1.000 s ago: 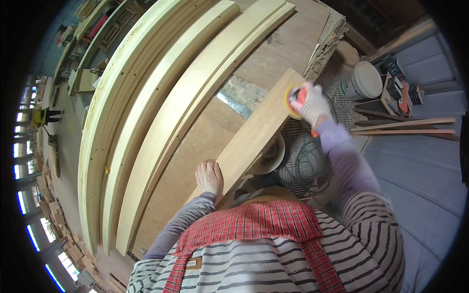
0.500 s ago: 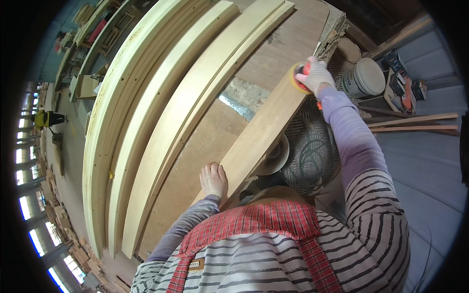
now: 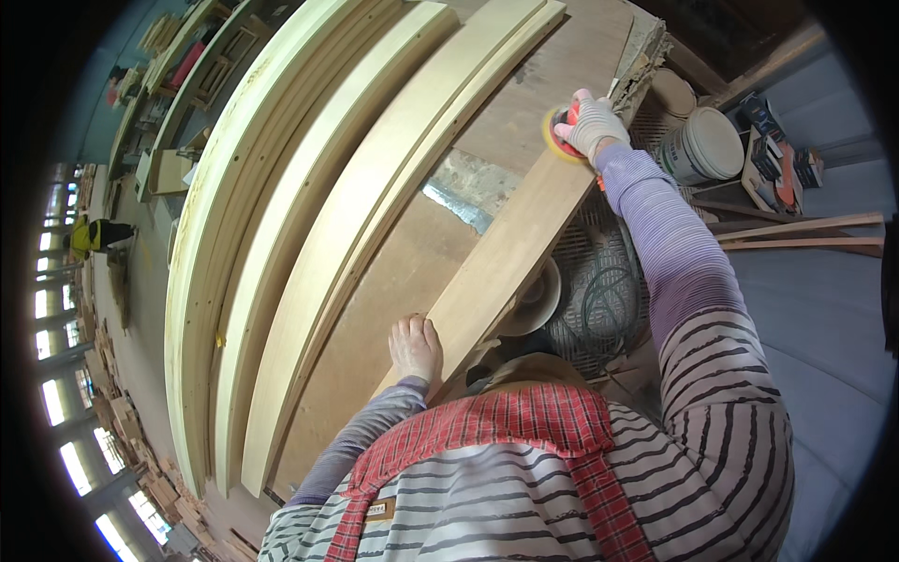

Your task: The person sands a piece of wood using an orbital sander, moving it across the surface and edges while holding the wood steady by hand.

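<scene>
Visibly, right hand (image 3: 596, 125) holds sander (image 3: 564, 133) near printed bucket (image 3: 702, 148).

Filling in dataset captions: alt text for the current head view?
A gloved right hand holds a round red-and-yellow tool at the far end of a wooden board; the left hand rests on its nearer part. Curved wooden pieces lie to the left.

Gloved right hand (image 3: 596, 126) gripping sander (image 3: 556, 139) at far end of board (image 3: 513, 245). Left hand (image 3: 415, 347) on board's near part. Curved beams (image 3: 323, 225) on table (image 3: 398, 276), left of board. Bucket (image 3: 709, 147) right of sander.
</scene>
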A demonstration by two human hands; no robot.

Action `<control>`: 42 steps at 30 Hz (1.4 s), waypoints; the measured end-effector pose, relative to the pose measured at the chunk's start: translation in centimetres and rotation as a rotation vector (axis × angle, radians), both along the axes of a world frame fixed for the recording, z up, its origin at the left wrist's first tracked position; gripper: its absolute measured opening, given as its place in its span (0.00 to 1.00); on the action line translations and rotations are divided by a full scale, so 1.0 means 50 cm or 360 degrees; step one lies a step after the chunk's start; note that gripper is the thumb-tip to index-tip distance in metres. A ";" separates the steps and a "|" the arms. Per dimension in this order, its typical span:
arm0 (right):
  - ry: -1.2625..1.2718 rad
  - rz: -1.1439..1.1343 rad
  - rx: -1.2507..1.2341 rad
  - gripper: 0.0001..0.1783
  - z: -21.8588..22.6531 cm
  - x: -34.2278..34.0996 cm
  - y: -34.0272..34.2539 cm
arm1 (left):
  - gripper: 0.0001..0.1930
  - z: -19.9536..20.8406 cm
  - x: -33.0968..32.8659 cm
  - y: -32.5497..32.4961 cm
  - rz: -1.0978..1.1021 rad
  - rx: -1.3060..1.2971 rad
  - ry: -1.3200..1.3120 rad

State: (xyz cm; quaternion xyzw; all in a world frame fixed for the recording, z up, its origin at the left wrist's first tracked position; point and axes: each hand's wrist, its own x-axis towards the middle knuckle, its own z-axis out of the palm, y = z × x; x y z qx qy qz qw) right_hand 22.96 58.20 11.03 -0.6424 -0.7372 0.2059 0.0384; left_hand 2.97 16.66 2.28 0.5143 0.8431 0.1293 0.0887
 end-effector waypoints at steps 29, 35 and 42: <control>0.0113 0.0422 -0.0144 0.25 -0.016 -0.057 -0.246 | 0.11 -0.018 0.002 -0.005 0.0047 0.0006 0.0066; 0.0031 0.0022 0.0168 0.32 -0.038 0.016 -0.108 | 0.11 -0.014 0.014 0.000 0.0061 0.0121 0.0058; 0.0080 0.0666 -0.0057 0.30 0.009 -0.141 -0.405 | 0.09 0.011 -0.002 0.008 0.0103 0.0130 0.0039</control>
